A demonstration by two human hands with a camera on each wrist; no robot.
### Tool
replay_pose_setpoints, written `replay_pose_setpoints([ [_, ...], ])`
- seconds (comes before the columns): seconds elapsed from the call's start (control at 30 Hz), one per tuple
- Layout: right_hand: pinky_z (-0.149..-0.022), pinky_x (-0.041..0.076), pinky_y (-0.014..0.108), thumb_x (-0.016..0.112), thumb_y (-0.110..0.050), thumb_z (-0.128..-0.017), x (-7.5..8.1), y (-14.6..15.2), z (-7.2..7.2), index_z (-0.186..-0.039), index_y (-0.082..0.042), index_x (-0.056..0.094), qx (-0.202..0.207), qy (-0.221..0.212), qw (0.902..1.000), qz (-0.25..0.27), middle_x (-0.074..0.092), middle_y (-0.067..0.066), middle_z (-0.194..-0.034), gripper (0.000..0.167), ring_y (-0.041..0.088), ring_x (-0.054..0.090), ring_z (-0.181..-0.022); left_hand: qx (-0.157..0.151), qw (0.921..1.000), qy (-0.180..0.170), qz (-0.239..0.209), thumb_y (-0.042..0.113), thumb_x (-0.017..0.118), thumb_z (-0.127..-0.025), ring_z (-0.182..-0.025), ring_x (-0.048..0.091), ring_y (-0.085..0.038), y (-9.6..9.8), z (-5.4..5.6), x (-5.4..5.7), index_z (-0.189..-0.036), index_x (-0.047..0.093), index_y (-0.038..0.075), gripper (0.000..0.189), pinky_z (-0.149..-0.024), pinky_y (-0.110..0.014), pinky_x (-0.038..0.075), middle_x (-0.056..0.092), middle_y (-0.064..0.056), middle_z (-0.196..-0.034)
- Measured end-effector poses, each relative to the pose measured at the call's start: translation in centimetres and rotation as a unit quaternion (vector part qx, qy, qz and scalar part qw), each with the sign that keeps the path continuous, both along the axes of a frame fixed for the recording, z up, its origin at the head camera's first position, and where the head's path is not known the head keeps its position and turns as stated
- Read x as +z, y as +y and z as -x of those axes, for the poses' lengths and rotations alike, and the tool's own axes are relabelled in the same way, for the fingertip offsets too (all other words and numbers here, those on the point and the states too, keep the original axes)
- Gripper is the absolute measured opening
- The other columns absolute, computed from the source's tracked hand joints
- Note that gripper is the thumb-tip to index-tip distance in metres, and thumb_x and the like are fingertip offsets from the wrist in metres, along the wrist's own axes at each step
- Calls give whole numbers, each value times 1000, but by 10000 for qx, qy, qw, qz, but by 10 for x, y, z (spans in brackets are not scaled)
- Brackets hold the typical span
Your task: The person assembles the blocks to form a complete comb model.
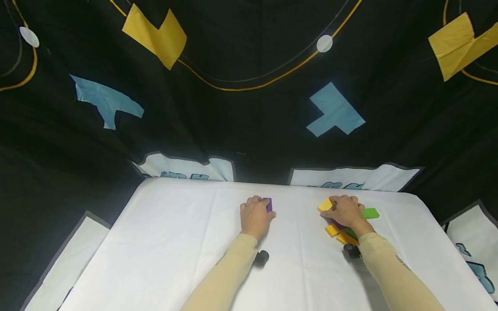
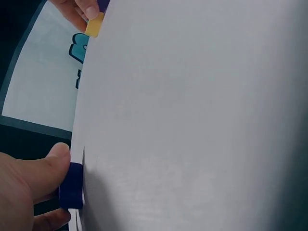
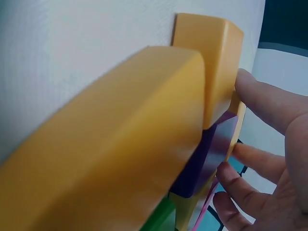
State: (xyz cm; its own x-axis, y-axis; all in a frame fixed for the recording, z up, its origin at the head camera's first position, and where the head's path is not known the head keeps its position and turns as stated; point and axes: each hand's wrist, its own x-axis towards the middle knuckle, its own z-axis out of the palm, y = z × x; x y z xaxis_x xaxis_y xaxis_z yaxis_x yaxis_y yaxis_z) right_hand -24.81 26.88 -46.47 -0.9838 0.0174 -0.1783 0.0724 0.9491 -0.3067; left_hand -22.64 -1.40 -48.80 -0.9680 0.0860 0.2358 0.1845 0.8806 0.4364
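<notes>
- Here's the crux: the purple block (image 1: 269,205) sits to the left of the yellow block (image 1: 325,204), well apart from it, about as far out from the person, with white surface (image 1: 155,242) between.
- Left hand (image 1: 255,218) has the purple block, thumb on one side and fingertip on the other. That's a narrow, filled grip!
- Its long side, from the left wrist, runs thumb to finger; from the head view, much of it hides under the hand.
- Over to the right hand (image 1: 345,211), plainly nearer the pile: thumb and fingers reach round the yellow block, thumb touching. A firm pinch? From here I can't tell.
- Tucked under that palm, a purple piece (image 1: 335,223), partly covered.
- Crowding the near side: a small yellow block (image 1: 332,230), then a long yellow block (image 1: 346,239) slanting close to the right sleeve (image 1: 389,263), with a dark green block (image 1: 351,233) just beyond.
- Out past the wrist on the right, a bright green block (image 1: 370,213).
- What's in the way? I'd say nothing for the left hand heading right until the pile; the right hand looks tighter, with blocks packed beneath it.
</notes>
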Motion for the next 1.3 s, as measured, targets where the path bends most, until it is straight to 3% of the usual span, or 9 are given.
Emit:
replay_pose_setpoints([
  [0.33, -90, 36, 62, 77, -39, -85, 1, -1, -1, -143, 2, 51, -16, -10, 9998, 216, 62, 21, -118, 76, 46, 41, -112, 19, 10000, 10, -23, 34, 78, -87, -112, 62, -29, -3, -8, 1, -129, 69, 9, 50, -87, -43, 44, 70, -11, -123],
  [0.7, -94, 33, 66, 78, -42, -84, 2, -4, -1, -141, 6, 51, -109, -9, 9997, 221, 60, 27, -125, 79, 50, 39, -116, 141, 9997, 145, -108, 36, 80, -85, -108, 64, -28, -4, -8, -3, -125, 71, 9, 49, -85, -40, 44, 72, -9, -121],
  [1.0, -90, 32, 66, 74, -47, -86, 5, -10, -1, -139, 8, 52, -80, 109, 9998, 155, 65, 22, -112, 79, 51, 40, -113, 110, 9994, 136, -282, 34, 74, -91, -114, 62, -30, -4, -10, -3, -126, 70, 8, 45, -86, -42, 46, 68, -9, -129],
  [1.3, -92, 31, 65, 71, -44, -87, 3, -13, 2, -138, 9, 52, -200, 154, 9997, 8, 63, 28, -121, 76, 51, 40, -115, 294, 9981, 270, -463, 29, 76, -89, -112, 63, -28, -3, -12, -5, -124, 72, 11, 40, -87, -43, 47, 69, -6, -128],
])
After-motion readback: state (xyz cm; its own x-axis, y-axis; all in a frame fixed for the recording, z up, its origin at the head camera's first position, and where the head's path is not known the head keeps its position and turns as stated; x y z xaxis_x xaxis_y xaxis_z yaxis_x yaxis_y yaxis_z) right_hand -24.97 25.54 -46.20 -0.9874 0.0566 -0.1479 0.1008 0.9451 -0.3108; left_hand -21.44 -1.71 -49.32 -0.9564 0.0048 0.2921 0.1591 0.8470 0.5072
